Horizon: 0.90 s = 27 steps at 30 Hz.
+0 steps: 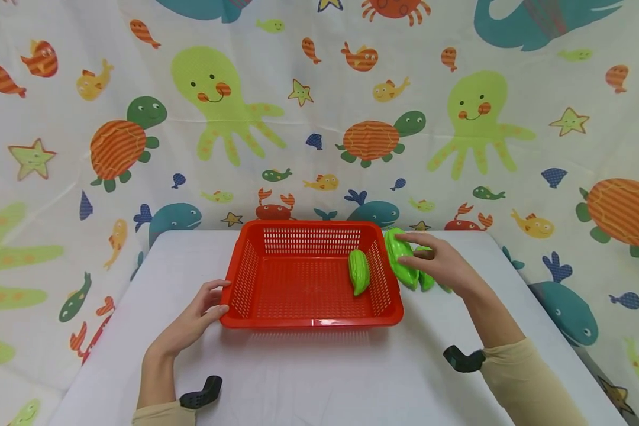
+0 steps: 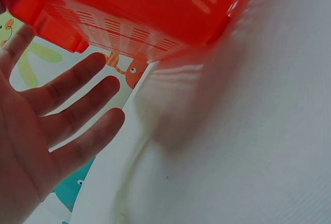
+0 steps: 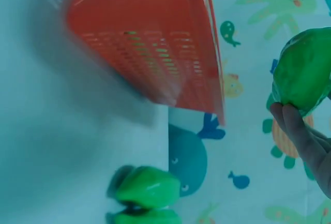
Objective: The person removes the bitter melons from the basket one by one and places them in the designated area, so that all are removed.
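Note:
My right hand (image 1: 444, 264) holds a large green ridged fruit (image 1: 399, 254) just outside the right side of a red basket (image 1: 311, 323). In the right wrist view this fruit (image 3: 305, 71) is in the fingers, held above the table, and part of the hand is out of frame. My left hand (image 1: 197, 313) touches the basket's left rim with thumb and forefinger; the left wrist view shows its other fingers (image 2: 83, 131) straight and spread beside the wall. A smaller green ridged fruit (image 1: 359, 272) lies inside the basket, near its right wall.
More green fruits (image 3: 147, 187) lie on the white table (image 1: 319, 378) right of the basket, partly hidden by the right hand in the head view. A cloth (image 1: 319, 118) printed with sea animals hangs behind the table.

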Motion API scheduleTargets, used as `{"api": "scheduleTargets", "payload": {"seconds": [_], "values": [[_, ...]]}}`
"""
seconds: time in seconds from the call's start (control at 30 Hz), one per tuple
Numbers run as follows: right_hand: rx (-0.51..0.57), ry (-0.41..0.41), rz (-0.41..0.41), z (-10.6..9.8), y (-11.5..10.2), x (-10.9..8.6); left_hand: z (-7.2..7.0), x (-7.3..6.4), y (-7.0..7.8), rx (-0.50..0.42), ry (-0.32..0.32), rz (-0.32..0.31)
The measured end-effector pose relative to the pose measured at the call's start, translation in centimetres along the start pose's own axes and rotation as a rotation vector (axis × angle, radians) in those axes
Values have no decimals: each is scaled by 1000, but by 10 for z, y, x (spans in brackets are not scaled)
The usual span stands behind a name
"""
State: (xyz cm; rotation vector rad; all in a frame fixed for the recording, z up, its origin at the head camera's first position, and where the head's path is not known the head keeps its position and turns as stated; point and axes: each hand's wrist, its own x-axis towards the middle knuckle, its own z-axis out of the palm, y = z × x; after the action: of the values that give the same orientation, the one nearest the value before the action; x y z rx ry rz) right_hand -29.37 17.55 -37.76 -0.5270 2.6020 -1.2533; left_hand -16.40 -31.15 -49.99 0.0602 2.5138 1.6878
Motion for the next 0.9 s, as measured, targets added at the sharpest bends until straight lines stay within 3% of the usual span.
{"api": "scheduleTargets", "payload": {"seconds": [0.37,0.7,0.9], "values": [[24,13,19,-12,34,-30,0,-2,3,-20,8,10],[-22,29,118,-13,65,-52,1,-2,2,-9,7,-14],[-67,30,148,-10,79,-59,3,-2,3,-9,5,5]]}}
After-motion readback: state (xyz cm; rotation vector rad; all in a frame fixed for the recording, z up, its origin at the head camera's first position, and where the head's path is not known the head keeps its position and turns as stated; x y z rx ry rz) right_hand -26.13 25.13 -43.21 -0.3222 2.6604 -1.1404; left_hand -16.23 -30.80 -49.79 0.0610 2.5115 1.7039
